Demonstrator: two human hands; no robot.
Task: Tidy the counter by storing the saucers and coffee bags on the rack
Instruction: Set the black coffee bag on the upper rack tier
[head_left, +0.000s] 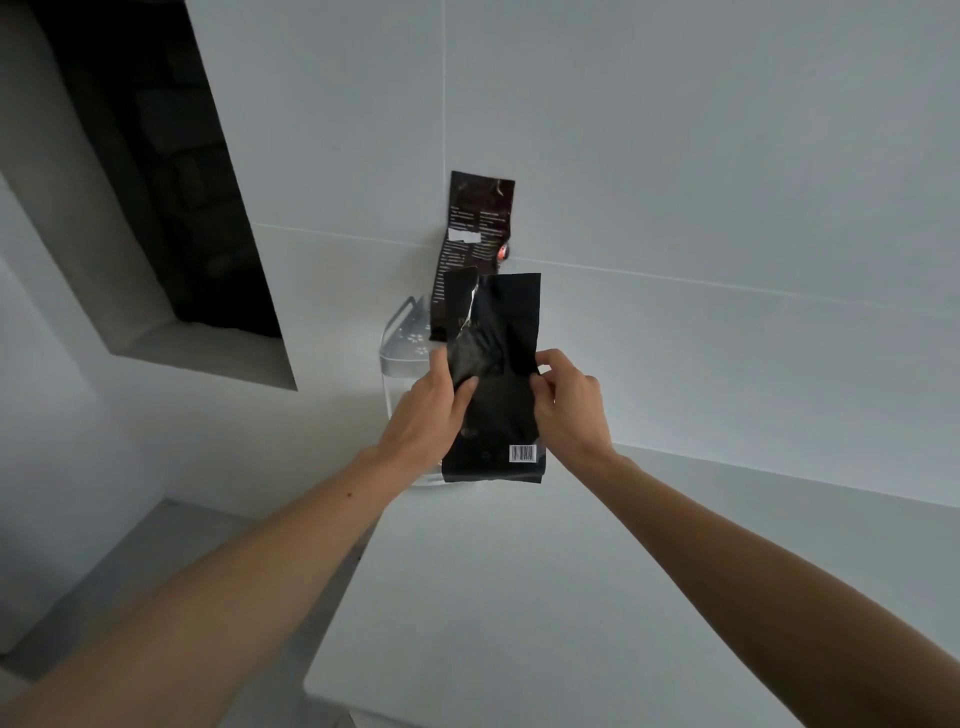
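Note:
I hold a black coffee bag (501, 405) upright in front of me, its barcode at the lower right and its top edge torn at the left. My left hand (431, 410) grips its left side and my right hand (569, 402) pinches its right edge. Behind it a second, dark brown coffee bag (475, 234) stands on the white rack (402, 338), leaning against the wall. The held bag hides most of the rack. No saucers are in view.
A white counter (519, 597) runs below my arms, its left edge dropping to a grey floor (156, 545). White tiled wall fills the back and right. A dark recessed opening (171, 171) sits in the wall at the upper left.

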